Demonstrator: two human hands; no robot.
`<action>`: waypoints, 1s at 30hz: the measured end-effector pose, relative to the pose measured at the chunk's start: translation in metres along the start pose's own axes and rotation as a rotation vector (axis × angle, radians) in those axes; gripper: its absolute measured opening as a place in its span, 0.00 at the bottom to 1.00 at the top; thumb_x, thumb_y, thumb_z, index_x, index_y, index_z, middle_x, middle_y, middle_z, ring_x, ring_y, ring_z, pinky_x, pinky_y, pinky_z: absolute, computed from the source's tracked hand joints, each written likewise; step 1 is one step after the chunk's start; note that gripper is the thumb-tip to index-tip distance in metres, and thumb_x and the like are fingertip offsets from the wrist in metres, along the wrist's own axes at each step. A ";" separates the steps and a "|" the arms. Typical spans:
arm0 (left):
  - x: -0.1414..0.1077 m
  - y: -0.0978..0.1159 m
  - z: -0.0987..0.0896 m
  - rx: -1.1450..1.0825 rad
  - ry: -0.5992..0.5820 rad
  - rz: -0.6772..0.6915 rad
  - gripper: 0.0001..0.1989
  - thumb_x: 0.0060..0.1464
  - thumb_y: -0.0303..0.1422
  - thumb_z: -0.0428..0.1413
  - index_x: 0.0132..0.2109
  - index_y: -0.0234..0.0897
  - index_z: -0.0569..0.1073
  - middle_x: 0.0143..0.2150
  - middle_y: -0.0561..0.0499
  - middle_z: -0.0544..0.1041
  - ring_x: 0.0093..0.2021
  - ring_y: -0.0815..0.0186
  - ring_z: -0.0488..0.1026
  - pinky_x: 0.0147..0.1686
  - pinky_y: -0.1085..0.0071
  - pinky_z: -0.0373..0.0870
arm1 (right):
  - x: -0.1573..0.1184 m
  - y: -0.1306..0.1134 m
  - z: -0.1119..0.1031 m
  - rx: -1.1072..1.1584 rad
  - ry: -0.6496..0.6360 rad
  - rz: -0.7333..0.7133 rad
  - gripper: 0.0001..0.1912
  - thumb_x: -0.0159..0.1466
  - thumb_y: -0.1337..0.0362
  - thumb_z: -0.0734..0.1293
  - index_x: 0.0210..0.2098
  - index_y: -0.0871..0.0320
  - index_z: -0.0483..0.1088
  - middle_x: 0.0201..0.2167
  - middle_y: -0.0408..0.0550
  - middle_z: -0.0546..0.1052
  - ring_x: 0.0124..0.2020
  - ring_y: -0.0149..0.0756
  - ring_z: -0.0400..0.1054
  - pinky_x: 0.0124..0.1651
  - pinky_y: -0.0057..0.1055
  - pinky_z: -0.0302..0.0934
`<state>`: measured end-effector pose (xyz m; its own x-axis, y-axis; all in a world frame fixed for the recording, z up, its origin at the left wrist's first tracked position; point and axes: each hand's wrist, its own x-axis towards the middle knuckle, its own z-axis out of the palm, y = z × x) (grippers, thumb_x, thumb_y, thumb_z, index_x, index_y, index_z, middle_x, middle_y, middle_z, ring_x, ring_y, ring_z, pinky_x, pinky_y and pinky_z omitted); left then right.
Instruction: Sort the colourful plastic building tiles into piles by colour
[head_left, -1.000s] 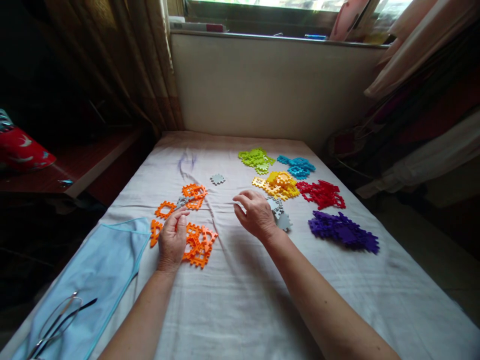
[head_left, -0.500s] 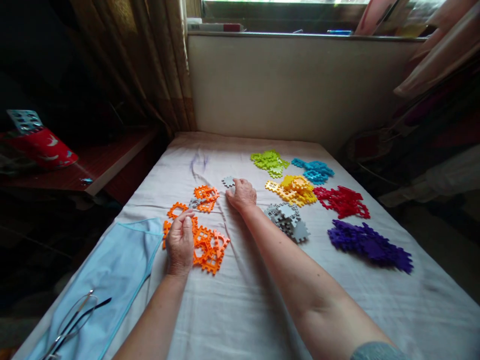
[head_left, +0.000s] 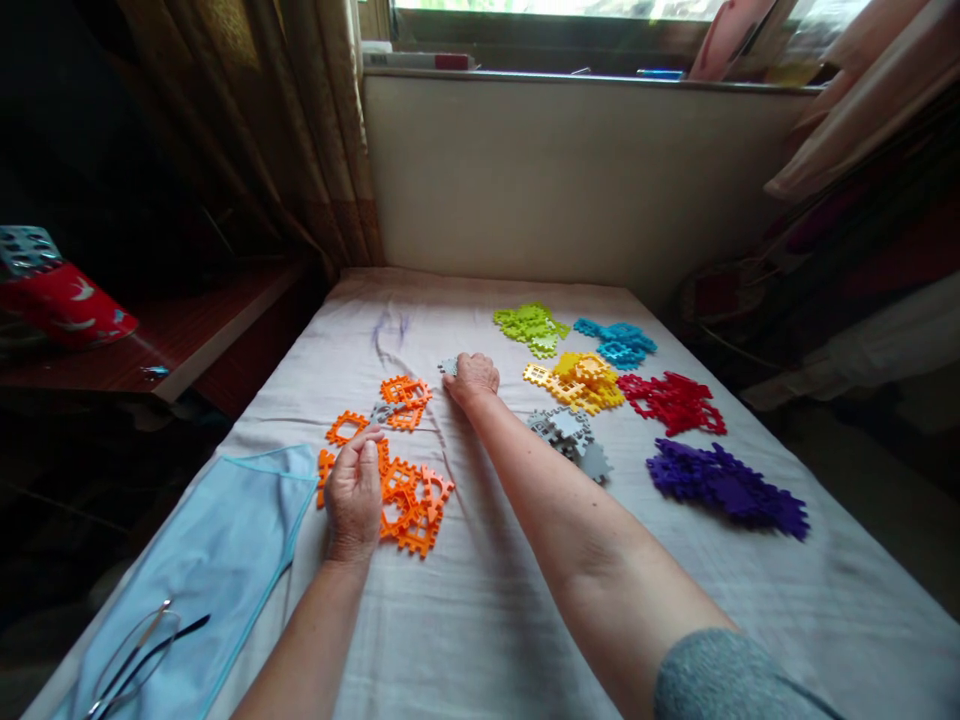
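The right hand [head_left: 475,377], palm down with bent fingers, touches a flat grey notched plastic piece [head_left: 448,367]; whether it grips is unclear. The left hand [head_left: 355,497], half curled and thumb up, lies against orange notched plastic pieces [head_left: 403,490]; its grip is hidden. Far left of it, a red patterned container [head_left: 73,306] holds a silvery sheet [head_left: 28,248].

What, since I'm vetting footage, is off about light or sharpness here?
Head view: the window burns out nearly white; the background at left and right falls dark; a soft shadow lies beside the right arm; the wide lens seems to stretch the arms; the grey piece by the right hand lacks crisp detail.
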<state>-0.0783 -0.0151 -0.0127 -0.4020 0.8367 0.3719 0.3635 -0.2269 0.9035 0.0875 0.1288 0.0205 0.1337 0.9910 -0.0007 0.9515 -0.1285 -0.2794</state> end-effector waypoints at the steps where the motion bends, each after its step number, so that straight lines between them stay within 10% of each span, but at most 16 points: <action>1: 0.000 -0.001 0.000 -0.005 0.002 0.003 0.15 0.60 0.42 0.49 0.41 0.38 0.75 0.45 0.46 0.80 0.48 0.62 0.76 0.53 0.63 0.71 | 0.000 0.002 0.000 -0.004 -0.003 -0.003 0.21 0.64 0.55 0.65 0.52 0.61 0.70 0.52 0.61 0.72 0.54 0.47 0.66 0.52 0.39 0.61; 13: 0.003 -0.007 0.000 -0.041 -0.006 -0.003 0.14 0.59 0.41 0.50 0.40 0.39 0.76 0.43 0.46 0.80 0.49 0.61 0.76 0.55 0.59 0.70 | -0.046 0.014 -0.037 0.000 0.041 -0.118 0.25 0.64 0.53 0.66 0.55 0.60 0.66 0.50 0.58 0.75 0.49 0.44 0.71 0.50 0.36 0.62; 23: 0.004 -0.011 -0.001 -0.034 -0.021 0.024 0.14 0.59 0.42 0.51 0.40 0.40 0.76 0.44 0.46 0.80 0.49 0.60 0.76 0.56 0.59 0.70 | -0.125 0.136 -0.061 0.002 0.382 0.005 0.25 0.62 0.54 0.68 0.56 0.57 0.66 0.42 0.52 0.78 0.41 0.43 0.72 0.42 0.35 0.61; 30: 0.005 -0.014 -0.001 -0.058 -0.014 -0.001 0.14 0.58 0.42 0.51 0.40 0.38 0.76 0.45 0.44 0.80 0.51 0.60 0.75 0.58 0.56 0.68 | -0.135 0.145 -0.056 -0.088 0.337 0.070 0.26 0.61 0.57 0.69 0.56 0.59 0.66 0.44 0.57 0.77 0.44 0.46 0.71 0.43 0.37 0.61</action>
<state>-0.0864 -0.0082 -0.0235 -0.3899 0.8438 0.3686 0.3138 -0.2546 0.9147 0.2233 -0.0258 0.0334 0.2690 0.9138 0.3044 0.9552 -0.2125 -0.2061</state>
